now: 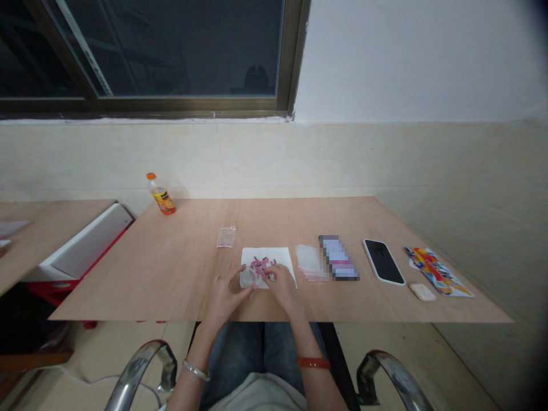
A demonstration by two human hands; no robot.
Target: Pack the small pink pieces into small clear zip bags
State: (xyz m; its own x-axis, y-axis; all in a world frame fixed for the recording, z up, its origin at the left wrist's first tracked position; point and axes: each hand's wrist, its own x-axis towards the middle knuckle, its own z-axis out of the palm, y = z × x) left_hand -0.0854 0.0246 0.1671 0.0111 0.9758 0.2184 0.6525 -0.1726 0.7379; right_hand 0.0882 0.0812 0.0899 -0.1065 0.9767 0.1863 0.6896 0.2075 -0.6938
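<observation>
My left hand [226,292] is shut around a small clear plastic cup [248,278] at the near edge of a white paper sheet [279,260]. A heap of small pink pieces [259,265] lies on the sheet, with a few dark bits around it. My right hand [281,287] rests beside the cup, its fingertips at the heap's near edge. Whether those fingers pinch anything is hidden. A small clear bag [226,237] with pinkish contents lies beyond the sheet, and a stack of clear plastic bags [310,262] lies to its right.
The wooden tabletop [171,268] also holds an orange-capped juice bottle [161,194], a pixelated item [338,258], a black smartphone [383,261], a small white case [422,291] and a colourful packet [439,273]. A wall backs the table. Chrome chair arms [141,365] flank my lap.
</observation>
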